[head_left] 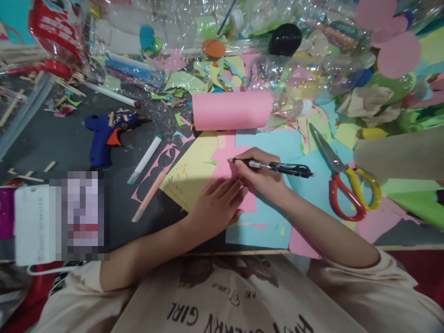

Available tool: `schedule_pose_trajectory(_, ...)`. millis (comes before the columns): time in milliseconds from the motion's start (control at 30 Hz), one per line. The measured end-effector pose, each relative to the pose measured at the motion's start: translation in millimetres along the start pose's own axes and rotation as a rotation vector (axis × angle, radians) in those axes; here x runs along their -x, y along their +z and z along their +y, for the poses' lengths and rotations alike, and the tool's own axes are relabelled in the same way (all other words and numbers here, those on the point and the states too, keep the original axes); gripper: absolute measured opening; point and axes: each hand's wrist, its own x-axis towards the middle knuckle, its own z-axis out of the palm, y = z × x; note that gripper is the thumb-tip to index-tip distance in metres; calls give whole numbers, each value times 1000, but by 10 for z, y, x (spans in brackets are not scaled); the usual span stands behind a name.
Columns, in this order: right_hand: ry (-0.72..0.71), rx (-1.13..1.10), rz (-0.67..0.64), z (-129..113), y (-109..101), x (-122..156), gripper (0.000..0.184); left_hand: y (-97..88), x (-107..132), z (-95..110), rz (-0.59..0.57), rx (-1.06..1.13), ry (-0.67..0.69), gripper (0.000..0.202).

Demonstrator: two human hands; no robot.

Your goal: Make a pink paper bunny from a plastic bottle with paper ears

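Observation:
My right hand (265, 180) grips a black pen (291, 168), its tip on or just above a piece of pink paper (225, 155). My left hand (217, 201) lies flat on that paper, fingers stretched and close beside the right hand. Beneath are a sheet of light blue paper (263, 233) and a sheet of yellow paper (182, 178) with orange marks. Just beyond my hands, a plastic bottle (286, 108) wrapped in pink paper lies on its side. To the right rest scissors (342, 169) with red and yellow handles, blades apart.
Left on the dark table are a blue glue gun (102, 136), a white marker (145, 159), an orange marker (149, 196) and cut pink scraps (157, 169). A white power bank (33, 225) sits near the left edge. Plastic bottles and paper scraps crowd the back.

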Motion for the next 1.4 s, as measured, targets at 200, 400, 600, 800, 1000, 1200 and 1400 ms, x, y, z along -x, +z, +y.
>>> schedule_pose_trajectory(200, -16, -33, -155, -18, -12, -11, 13, 21, 7, -5, 26, 17, 3, 37)
schedule_pose_trajectory(400, 5, 21, 43, 12, -1, -11, 15, 17, 1, -4, 24, -4, 4, 38)
schedule_pose_trajectory(600, -16, -26, -218, 18, -16, -14, 12, 26, 4, -2, 27, 6, -3, 37)
schedule_pose_trajectory(800, -30, -33, -267, 29, -33, -20, 13, 22, 0, 2, 43, 8, 1, 37)
schedule_pose_trajectory(1000, -63, 0, -284, 42, -32, -19, 13, 12, -7, -1, 57, -6, 8, 34)
schedule_pose_trajectory(1200, -58, -10, -278, 41, -32, -24, 14, 19, -7, 0, 44, 5, 0, 34)
schedule_pose_trajectory(1400, -45, 1, -174, 13, -11, -22, 14, 14, -4, -1, 37, -8, 1, 36)
